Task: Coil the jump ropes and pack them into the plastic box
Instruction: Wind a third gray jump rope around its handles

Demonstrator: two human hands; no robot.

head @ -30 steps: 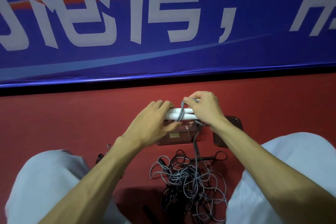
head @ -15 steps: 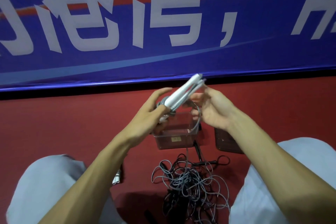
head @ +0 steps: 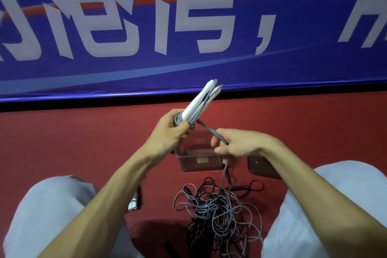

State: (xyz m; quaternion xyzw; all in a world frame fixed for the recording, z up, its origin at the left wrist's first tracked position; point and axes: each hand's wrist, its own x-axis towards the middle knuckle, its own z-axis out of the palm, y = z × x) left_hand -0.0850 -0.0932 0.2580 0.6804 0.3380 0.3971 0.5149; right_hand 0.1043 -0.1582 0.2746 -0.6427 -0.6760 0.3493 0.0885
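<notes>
Left of the plastic box (head: 199, 161), white handle ends (head: 133, 203) lie on the floor. Above the box's left rim, the left hand (head: 169, 132) clamps 2 smooth, tapered white handles (head: 199, 100), tilted upward, with thin grey rope (head: 211, 132) wound round their base. Within 0.5 s, the right hand (head: 240, 144) has dropped over the clear, rigid box and now pinches the rope, so another wrap probably follows. The tangled pile (head: 219, 211) lies nearer the person than the box. The dark lid (head: 261, 167) lies right of it.
</notes>
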